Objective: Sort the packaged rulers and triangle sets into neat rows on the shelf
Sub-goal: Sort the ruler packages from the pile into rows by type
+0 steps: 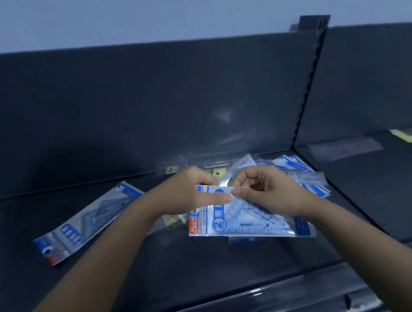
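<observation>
Centre frame: left hand (191,192) and right hand (262,188) both pinch triangle set pack (248,224) at its far edge; long axis runs toward lower right, over pile (301,170).

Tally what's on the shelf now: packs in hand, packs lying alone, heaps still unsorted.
Triangle-set pack, pinched by left hand and right hand: 1
Lone blue pack at left: 1
Unsorted heap of overlapping packs, number inside unclear: 1
Total: 3
</observation>
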Demonstrator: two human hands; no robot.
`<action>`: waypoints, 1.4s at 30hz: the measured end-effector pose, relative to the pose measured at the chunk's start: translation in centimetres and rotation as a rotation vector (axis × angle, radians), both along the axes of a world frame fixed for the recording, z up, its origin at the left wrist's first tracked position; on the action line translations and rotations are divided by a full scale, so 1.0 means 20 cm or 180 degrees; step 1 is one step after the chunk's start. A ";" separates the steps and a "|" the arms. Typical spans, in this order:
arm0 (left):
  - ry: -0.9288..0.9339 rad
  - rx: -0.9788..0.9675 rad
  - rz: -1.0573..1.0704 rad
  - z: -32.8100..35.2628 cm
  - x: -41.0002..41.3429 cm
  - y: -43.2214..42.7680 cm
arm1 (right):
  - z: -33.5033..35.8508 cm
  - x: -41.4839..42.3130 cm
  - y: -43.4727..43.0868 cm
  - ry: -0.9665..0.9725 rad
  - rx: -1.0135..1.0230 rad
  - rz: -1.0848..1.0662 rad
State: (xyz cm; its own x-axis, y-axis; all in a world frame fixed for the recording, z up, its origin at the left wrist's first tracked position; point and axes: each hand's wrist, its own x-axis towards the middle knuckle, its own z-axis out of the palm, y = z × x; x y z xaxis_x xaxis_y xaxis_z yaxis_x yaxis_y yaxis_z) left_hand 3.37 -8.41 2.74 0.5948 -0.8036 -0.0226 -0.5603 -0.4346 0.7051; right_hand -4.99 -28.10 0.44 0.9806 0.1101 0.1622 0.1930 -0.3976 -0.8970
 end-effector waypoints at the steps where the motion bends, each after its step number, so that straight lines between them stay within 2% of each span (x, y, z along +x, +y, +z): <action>1: -0.0170 -0.0025 -0.0066 0.01 -0.03 -0.08 | 0.01 -0.04 -0.05 0.0032 0.0063 -0.0039; 5: -0.0388 -0.0200 -0.0017 0.02 -0.16 -0.37 | 0.06 -0.25 -0.36 0.0461 -0.0116 0.0132; 7: -0.0433 -0.0197 0.0107 0.01 -0.22 -0.52 | 0.06 -0.36 -0.53 0.0532 -0.0378 -0.0001; 11: -0.0441 -0.0101 0.0206 -0.02 -0.35 -0.84 | 0.06 -0.57 -0.88 0.0571 -0.0240 -0.0401; 15: -0.0118 -0.0509 0.0498 -0.06 -0.44 -1.14 | 0.06 -0.76 -1.25 0.0523 0.0086 -0.0488; 18: 0.0567 -0.0988 0.0686 -0.06 -0.46 -1.33 | 0.07 -0.84 -1.48 0.0572 0.0135 -0.0419; 20: 0.0750 -0.0806 0.0749 -0.05 -0.44 -1.42 | 0.08 -0.85 -1.58 0.0583 0.0020 -0.0340; 22: 0.0632 -0.0450 0.0753 -0.05 -0.39 -1.50 | 0.08 -0.84 -1.66 0.0579 -0.0058 -0.0318; 26: 0.0029 0.0016 0.0542 -0.03 -0.27 -1.71 | 0.05 -0.76 -1.83 0.0558 -0.0244 -0.0461; 32: 0.0071 -0.0005 0.0232 -0.12 -0.03 -2.02 | 0.02 -0.60 -2.01 0.0694 -0.0379 -0.0366; 35: -0.0186 -0.0012 0.0405 -0.20 0.07 -2.12 | 0.01 -0.50 -2.09 0.0717 -0.0436 -0.0397; 40: -0.0703 0.0390 0.0422 -0.23 0.20 -2.14 | -0.01 -0.37 -2.19 0.0816 -0.0478 -0.0428; 42: -0.0765 0.0223 0.0341 -0.21 0.21 -2.16 | -0.02 -0.33 -2.23 0.0832 -0.0396 -0.0427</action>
